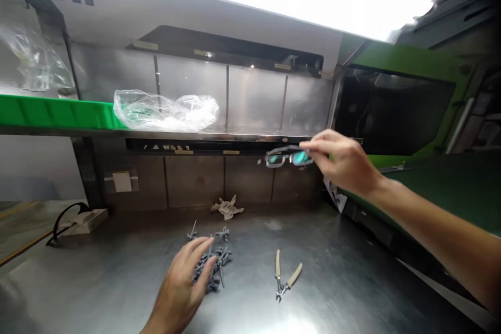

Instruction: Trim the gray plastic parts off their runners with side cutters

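Between thumb and fingers, my right hand [342,159] holds a pair of eyeglasses [276,161] by one side, raised in front of the shelf edge. The lenses reflect green. My left hand [182,276] is low over the metal table, fingers apart, beside a pile of small grey plastic pieces [219,261]. It hides part of that pile, and I cannot tell whether it touches the pieces. A pair of side cutters [282,284] with cream handles lies on the table to the right, its handles spread.
Crumpled paper [227,207] lies at the table's back. A green bin [58,112] and a clear plastic bag [168,110] sit on the shelf [250,135]. At left is a power strip [88,221] with a black cable; a dark screen [395,109] stands at right.
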Motion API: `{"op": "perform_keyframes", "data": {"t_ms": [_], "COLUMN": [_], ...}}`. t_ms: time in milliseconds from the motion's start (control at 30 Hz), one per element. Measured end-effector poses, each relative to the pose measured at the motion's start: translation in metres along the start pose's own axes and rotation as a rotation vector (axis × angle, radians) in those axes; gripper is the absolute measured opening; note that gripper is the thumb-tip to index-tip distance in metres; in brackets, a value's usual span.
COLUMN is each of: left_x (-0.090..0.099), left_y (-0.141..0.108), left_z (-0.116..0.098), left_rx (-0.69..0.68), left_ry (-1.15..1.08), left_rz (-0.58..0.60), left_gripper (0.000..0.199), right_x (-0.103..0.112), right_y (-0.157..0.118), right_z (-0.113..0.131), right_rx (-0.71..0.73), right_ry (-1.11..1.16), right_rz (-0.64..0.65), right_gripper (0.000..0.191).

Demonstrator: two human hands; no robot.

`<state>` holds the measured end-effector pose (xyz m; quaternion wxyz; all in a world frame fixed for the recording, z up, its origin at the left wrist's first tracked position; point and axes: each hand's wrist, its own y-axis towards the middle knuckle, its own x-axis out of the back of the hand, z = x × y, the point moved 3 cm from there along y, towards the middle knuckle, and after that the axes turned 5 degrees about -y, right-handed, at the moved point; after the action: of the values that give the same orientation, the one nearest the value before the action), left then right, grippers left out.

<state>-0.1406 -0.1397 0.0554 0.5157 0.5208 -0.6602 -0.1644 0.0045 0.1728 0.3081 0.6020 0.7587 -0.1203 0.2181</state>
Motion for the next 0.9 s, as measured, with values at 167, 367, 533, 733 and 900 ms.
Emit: {"op": "perform_keyframes", "data": {"t_ms": [167,367,533,733,900], "left_x": [-0.001,-0.015,-0.016,-0.018,-0.032], "left_y": [-0.011,-0.023,-0.026,-0.027,-0.014], "left_z": [0.061,0.060,0.069,0.076,0.082], "left_rx": [0.476,0.625,0.632,0.628,0.607], "left_ry": [0.106,0.208,0.201,0.190,0.148], "left_rz": [0.155,0.610,0.669,0.633,0.643], "left_gripper": [0.085,0.136,0.145,0.145,0.154], "right_x": [-0.037,-0.112,-0.131,-0.110,-0.151], "right_y": [0.090,0.108,0.105,0.052,-0.111], "right_z": [-0.067,-0.101,-0.107,-0.056,0.026], "right_rx": [-0.171,-0.400,-0.419,-0.254,-0.120], "right_ry": [-0.360,-0.430,-0.379,-0.275,0.173], "right_rz": [0.022,0.245,0.296,-0.065,0.507], "right_gripper": [0.033,0.034,0.035,0.042,0.040]}}
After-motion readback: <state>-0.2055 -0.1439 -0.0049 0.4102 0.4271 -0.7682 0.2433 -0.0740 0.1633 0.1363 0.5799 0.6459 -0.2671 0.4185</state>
